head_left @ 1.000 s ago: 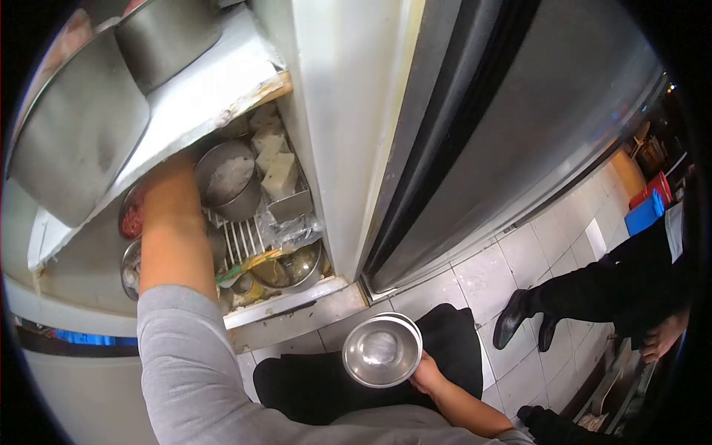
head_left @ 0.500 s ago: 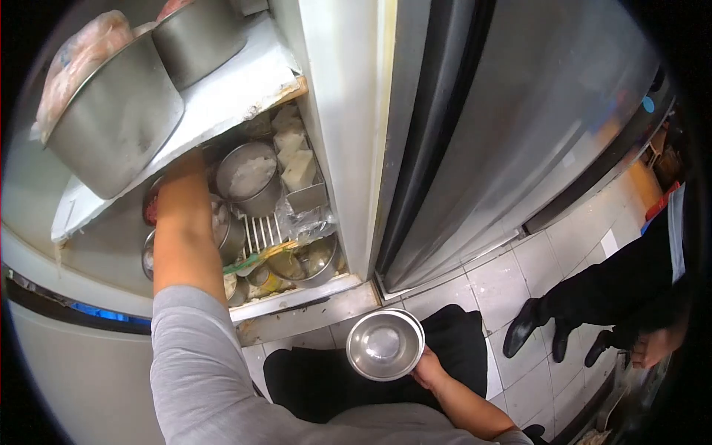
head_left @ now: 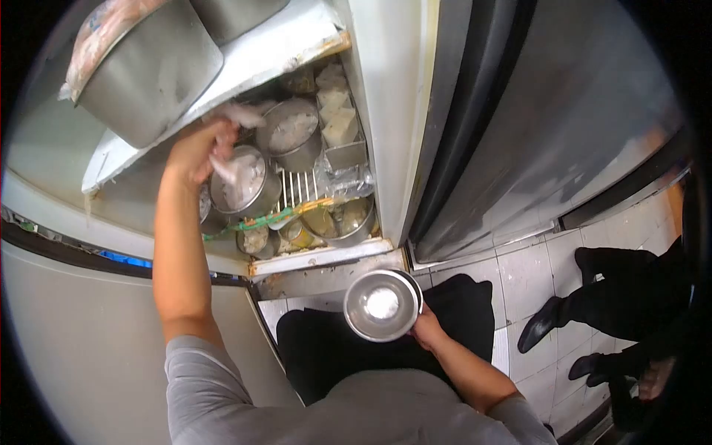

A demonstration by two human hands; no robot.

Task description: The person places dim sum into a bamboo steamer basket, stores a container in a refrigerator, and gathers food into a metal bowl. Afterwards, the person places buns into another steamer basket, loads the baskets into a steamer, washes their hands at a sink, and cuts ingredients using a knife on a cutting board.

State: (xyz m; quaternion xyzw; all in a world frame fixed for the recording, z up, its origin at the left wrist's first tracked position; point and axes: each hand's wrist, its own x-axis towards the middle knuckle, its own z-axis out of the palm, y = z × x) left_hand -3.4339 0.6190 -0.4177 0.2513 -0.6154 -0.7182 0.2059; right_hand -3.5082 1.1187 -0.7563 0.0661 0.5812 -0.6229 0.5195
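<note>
My left hand (head_left: 204,152) is closed on some pale, pinkish-white raw strips (head_left: 225,169), smeared by motion, so I cannot tell what food they are. They hang over a round steel pot (head_left: 276,191) holding similar whitish pieces, inside an open fridge. Another pale piece (head_left: 243,115) shows just above my fingers. Low in front of my body, my right hand (head_left: 426,328) grips a shiny steel bowl (head_left: 356,326) by its side. A second rim shows behind it, and nothing shows inside the bowl.
A steel pot (head_left: 293,137) of white food and a tray of pale blocks (head_left: 341,126) share the wire shelf (head_left: 298,189). Above is a white shelf (head_left: 274,52) bearing large steel pots (head_left: 148,81). A person's black shoes (head_left: 540,325) stand on the tiles at right.
My left hand has come out from deep under the upper shelf with pale strips in it. The bowl stays in my right hand. The view has shifted, and the person at right has moved their feet.
</note>
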